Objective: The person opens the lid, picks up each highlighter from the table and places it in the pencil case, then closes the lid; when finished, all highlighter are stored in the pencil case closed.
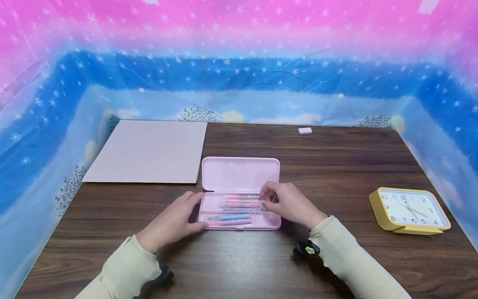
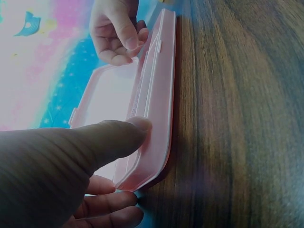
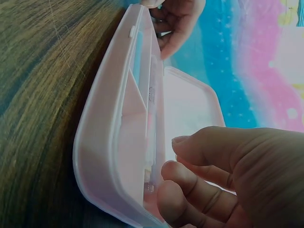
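A pink pencil case [image 1: 267,220] lies open on the table, its lid [image 1: 240,173] tipped back. Several clear-barrelled pens [image 1: 239,204] lie in its rear compartment; a blue pen [image 1: 233,216] and a pinkish one sit in the front compartment. My left hand [image 1: 173,218] holds the case's left end, the thumb [image 2: 121,137] against the front wall and the other fingers around the end. Over the right end of the pens hovers my right hand [image 1: 289,203], fingers loosely bent. In the right wrist view nothing shows between its thumb [image 3: 204,145] and fingers.
A pale flat board [image 1: 149,151] lies at the back left. A small white eraser-like block [image 1: 304,130] is near the table's far edge. On the right stands a yellow clock [image 1: 410,209]. Patterned cloth [image 1: 231,74] encloses the table's back and sides.
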A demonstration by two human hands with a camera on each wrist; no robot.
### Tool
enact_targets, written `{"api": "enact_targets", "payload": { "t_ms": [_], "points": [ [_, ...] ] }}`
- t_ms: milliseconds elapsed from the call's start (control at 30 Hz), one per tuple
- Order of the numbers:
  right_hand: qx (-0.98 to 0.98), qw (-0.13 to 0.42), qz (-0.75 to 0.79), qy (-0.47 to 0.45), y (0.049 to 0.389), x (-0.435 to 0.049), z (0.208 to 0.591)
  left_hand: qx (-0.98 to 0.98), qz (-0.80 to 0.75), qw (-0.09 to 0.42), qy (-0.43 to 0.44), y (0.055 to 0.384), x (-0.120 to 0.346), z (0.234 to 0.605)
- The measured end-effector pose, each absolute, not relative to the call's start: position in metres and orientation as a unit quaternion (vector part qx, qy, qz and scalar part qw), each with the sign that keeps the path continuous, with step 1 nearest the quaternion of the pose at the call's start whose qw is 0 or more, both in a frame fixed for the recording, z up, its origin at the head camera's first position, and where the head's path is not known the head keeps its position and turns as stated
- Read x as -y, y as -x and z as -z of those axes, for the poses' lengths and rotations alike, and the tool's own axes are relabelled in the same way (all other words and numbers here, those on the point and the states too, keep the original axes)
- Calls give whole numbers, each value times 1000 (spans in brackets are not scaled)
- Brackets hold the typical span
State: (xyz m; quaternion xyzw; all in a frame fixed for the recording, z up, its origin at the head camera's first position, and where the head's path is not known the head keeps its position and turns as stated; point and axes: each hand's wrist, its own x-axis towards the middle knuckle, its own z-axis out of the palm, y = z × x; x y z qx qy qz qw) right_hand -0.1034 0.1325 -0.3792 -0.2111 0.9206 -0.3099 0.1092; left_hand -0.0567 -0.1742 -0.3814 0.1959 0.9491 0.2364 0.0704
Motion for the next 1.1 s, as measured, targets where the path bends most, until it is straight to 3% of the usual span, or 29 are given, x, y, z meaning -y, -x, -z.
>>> {"api": "enact_targets", "payload": {
  "t_ms": [267,533,700,1100],
  "points": [
    [-913,107,328,218,104,-137,371,-949,-239,67,-197,56,175,381],
    [-912,46,340,223,112,-149,346,-949,-239,69,-192,56,174,381],
    [-918,34,347,189,127,-160,337,-949,-240,69,-191,57,175,382],
    [-914,37,384,123,156,-178,358,-947,-245,68,-195,55,176,382]
  ]
}}
